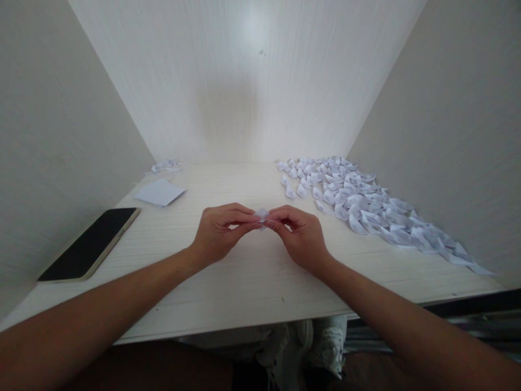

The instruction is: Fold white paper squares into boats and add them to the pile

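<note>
A small folded piece of white paper (262, 214) is held above the middle of the table, between both hands. My left hand (220, 228) pinches its left side with thumb and fingers. On its right side, my right hand (299, 233) grips it the same way, and the fingertips of the two hands nearly meet. The fingers cover most of the paper, so its exact fold is hidden. To the right lies a large heap of small folded paper boats (354, 195), with several strays at its left edge.
A stack of white paper sheets (160, 192) lies at the left, with paper scraps (166, 165) behind it. Nearer stands a dark-screened phone (91, 244), lying flat. Pale panels (252, 81) enclose the table (228, 304) at back and sides. White shoes (328, 342) show below the front edge.
</note>
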Demonstrator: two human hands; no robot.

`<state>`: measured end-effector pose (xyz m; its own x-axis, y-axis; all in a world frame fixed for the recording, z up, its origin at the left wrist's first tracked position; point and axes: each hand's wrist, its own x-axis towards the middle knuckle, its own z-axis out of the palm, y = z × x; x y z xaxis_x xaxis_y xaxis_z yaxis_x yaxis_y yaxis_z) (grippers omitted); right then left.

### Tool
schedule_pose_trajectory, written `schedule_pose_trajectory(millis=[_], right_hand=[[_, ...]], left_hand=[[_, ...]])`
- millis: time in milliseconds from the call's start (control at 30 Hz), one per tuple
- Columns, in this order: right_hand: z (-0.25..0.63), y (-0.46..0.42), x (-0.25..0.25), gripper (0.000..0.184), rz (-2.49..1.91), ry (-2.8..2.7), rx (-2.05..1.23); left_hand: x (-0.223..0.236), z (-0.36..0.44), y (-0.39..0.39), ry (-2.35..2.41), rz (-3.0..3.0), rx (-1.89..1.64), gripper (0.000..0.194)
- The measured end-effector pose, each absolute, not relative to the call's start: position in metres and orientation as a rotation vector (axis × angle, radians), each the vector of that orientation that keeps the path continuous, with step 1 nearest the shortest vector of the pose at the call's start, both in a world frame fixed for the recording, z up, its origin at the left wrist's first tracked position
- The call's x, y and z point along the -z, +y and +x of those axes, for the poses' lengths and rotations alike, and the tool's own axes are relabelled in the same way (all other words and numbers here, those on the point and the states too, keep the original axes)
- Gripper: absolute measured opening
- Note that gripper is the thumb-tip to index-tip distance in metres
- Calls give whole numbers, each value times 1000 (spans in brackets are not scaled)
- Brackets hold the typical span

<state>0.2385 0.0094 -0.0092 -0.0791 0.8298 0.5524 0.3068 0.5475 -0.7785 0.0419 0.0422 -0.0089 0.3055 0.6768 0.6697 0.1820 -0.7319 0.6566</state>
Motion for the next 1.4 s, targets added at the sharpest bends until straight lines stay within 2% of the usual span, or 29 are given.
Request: schedule_pose_trajectory(millis=[233,467,733,1400], right_hand=[[229,8,12,18,-1106,-1460,-733],[229,15,14,20,-1042,-1336,-901],[230,17,14,29,-1048,-1309,-881],[230,16,12,27,-1066,-1309,-1016]], left_hand=[[7,46,39,839,1882,-1319,11],[3,49,37,898,1606,-1241,21],[4,51,38,857,1495,-1261,30],[3,49,42,850,1479,-1183,35]])
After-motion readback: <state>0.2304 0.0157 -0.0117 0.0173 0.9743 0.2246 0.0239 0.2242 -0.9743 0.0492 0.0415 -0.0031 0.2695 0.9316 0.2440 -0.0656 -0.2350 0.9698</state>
